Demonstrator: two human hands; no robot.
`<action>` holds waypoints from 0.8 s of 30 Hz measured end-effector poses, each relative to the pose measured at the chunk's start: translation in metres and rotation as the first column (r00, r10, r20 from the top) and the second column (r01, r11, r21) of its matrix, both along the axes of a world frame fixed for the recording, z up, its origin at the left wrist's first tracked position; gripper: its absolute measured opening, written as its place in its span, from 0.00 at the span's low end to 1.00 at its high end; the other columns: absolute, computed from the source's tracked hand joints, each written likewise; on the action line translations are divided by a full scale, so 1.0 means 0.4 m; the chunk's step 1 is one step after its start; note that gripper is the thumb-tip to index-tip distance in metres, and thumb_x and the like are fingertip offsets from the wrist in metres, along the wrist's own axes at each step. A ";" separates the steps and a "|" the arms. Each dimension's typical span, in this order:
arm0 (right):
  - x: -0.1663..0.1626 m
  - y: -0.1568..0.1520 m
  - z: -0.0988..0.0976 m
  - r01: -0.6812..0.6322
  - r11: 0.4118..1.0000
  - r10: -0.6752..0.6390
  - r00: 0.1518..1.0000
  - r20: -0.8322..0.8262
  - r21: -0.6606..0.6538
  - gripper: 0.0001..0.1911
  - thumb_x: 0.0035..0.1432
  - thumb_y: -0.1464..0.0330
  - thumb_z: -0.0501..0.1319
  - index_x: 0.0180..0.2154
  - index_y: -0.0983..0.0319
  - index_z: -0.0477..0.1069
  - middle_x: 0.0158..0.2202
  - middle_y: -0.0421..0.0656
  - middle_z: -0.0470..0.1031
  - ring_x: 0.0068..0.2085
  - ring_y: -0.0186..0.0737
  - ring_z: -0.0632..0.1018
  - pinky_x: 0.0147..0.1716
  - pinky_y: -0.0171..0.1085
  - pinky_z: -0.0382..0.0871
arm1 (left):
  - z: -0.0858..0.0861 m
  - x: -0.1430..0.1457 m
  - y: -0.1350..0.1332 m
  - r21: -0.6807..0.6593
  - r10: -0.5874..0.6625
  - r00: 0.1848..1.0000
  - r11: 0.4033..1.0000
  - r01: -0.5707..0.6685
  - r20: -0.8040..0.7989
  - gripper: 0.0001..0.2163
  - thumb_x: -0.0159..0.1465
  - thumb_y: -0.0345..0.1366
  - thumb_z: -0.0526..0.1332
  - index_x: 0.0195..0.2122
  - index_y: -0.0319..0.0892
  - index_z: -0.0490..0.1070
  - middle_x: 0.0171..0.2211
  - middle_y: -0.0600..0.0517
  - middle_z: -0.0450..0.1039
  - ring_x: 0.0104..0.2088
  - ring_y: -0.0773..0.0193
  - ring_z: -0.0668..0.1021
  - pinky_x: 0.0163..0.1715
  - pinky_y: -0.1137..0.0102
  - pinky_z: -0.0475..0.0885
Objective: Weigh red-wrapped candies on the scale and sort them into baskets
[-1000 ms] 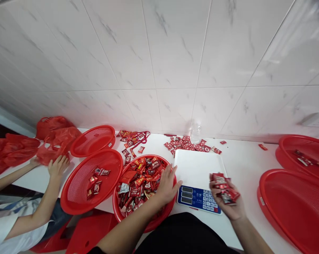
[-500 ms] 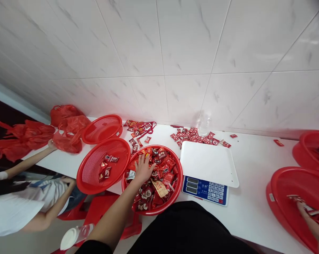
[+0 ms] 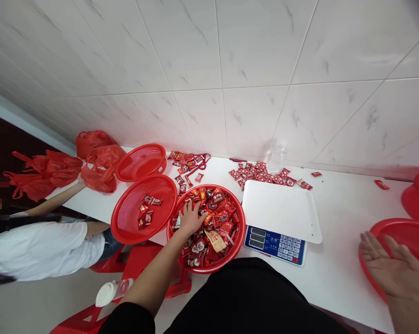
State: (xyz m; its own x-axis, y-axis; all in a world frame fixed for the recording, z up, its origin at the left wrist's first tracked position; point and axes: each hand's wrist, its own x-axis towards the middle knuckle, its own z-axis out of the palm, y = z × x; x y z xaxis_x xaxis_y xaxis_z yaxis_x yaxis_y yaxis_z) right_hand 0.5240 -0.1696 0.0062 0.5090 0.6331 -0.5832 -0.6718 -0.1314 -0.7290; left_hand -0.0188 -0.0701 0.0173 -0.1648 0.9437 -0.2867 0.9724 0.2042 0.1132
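Observation:
My left hand (image 3: 191, 219) rests with spread fingers on a heap of wrapped sweets (image 3: 198, 246) in a round red basket (image 3: 242, 222). The wrappers are mostly red and brown, and one longer beige packet (image 3: 215, 241) lies on top. At the far right my right hand (image 3: 392, 266) is open, palm up, with nothing on it. It is above another red basket (image 3: 376, 227) and hides much of that basket's inside. Between the hands stands a blue scale (image 3: 275, 244) with a white tray (image 3: 282, 208) on it.
Left are two tilted red baskets (image 3: 116, 218), one with a few sweets (image 3: 146, 215). Red bags (image 3: 101, 174) stand beyond, touched by a co-worker's hand (image 3: 80, 180). Loose packets (image 3: 258, 172) and a clear plastic container (image 3: 277, 157) are by the wall. A lidded cup (image 3: 106, 294) is lower left.
My right hand has let go of several wrapped pieces and turned palm up, moving left and up. The left hand stays on the sweets. The whole view has shifted slightly.

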 end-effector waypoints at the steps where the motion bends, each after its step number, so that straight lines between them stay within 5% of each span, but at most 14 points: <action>1: -0.035 0.020 -0.004 -0.070 0.997 0.068 0.995 0.072 0.026 0.11 0.52 0.59 0.57 0.37 0.43 0.75 0.57 0.46 0.66 0.55 0.49 0.69 0.49 0.55 0.65 | 0.004 0.016 -0.007 0.005 -0.048 0.999 0.999 0.047 0.017 0.31 0.60 0.58 0.47 0.62 0.50 0.53 0.65 0.44 0.44 0.64 0.44 0.46 0.57 0.45 0.44; 5: -0.190 0.074 -0.007 -0.398 0.917 0.390 0.912 0.127 0.039 0.18 0.51 0.55 0.59 0.45 0.48 0.71 0.53 0.46 0.71 0.54 0.51 0.71 0.54 0.56 0.62 | 0.018 0.088 -0.052 0.035 -0.246 0.962 0.969 0.244 0.120 0.26 0.61 0.55 0.50 0.59 0.52 0.59 0.64 0.49 0.49 0.64 0.48 0.49 0.58 0.45 0.44; 9: -0.317 0.100 0.006 -0.666 0.745 0.659 0.724 0.203 -0.041 0.27 0.48 0.55 0.64 0.50 0.54 0.67 0.52 0.48 0.72 0.51 0.51 0.73 0.50 0.51 0.66 | 0.025 0.135 -0.081 0.124 -0.379 0.893 0.925 0.359 0.245 0.23 0.61 0.49 0.53 0.57 0.51 0.61 0.61 0.50 0.56 0.61 0.55 0.57 0.60 0.53 0.48; 14: -0.376 0.102 0.028 -0.843 0.511 0.836 0.441 0.326 -0.170 0.27 0.49 0.56 0.64 0.51 0.54 0.68 0.52 0.48 0.72 0.49 0.51 0.74 0.49 0.50 0.66 | 0.021 0.070 -0.044 0.217 -0.162 0.962 0.970 0.114 0.219 0.23 0.63 0.47 0.51 0.57 0.44 0.61 0.62 0.47 0.54 0.61 0.55 0.58 0.59 0.61 0.53; 19: -0.359 0.080 0.016 -0.847 0.476 0.865 0.401 0.303 -0.236 0.28 0.49 0.55 0.64 0.52 0.53 0.67 0.52 0.48 0.72 0.49 0.51 0.74 0.48 0.50 0.67 | -0.002 -0.044 -0.011 0.060 0.132 0.991 0.989 -0.133 0.026 0.30 0.62 0.53 0.49 0.61 0.43 0.52 0.63 0.40 0.51 0.61 0.46 0.55 0.55 0.53 0.55; 24: -0.349 0.060 0.008 -0.849 0.465 0.877 0.402 0.264 -0.250 0.28 0.50 0.55 0.62 0.53 0.54 0.65 0.53 0.47 0.71 0.51 0.50 0.73 0.49 0.47 0.67 | 0.000 -0.055 -0.017 -0.003 0.114 0.993 0.994 -0.114 0.032 0.31 0.61 0.56 0.46 0.62 0.45 0.50 0.60 0.40 0.55 0.58 0.44 0.60 0.50 0.55 0.60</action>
State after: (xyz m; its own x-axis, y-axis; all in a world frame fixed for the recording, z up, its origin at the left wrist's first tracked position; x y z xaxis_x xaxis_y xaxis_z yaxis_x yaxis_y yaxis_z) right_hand 0.3845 -0.1456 0.0092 -0.1339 0.8125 -0.5673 0.0904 -0.5601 -0.8235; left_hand -0.0408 -0.0769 0.0173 -0.2619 0.9191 -0.2944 0.9387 0.3134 0.1433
